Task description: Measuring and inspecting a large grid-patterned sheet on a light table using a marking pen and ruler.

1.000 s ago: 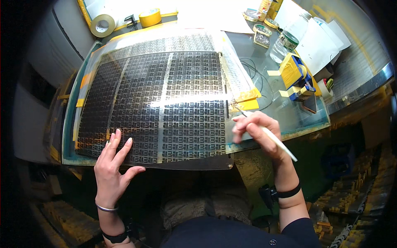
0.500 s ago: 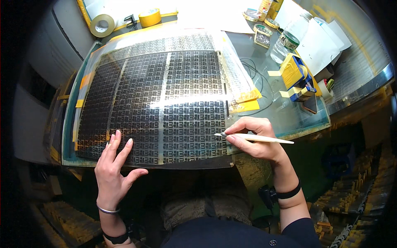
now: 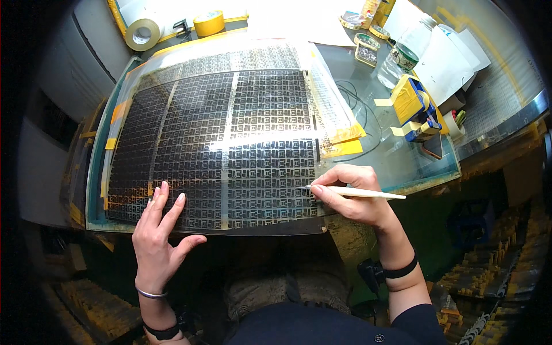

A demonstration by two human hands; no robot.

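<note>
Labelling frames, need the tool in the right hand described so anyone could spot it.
Start at the big dark patterned sheet on the glass table. At its lower right edge the right hand pinches a thin white stick, tip on the sheet. It is the only slim pale rod there.

We saw a glossy, transparent plastic film sheet printed with dark matt patterns, glare across its middle; it lay on a smooth glass tabletop. Right hand pinched a slim, matt, pale stick tool. Yellow paper-like tape strips looked dull; a thin metal bangle shone
</note>
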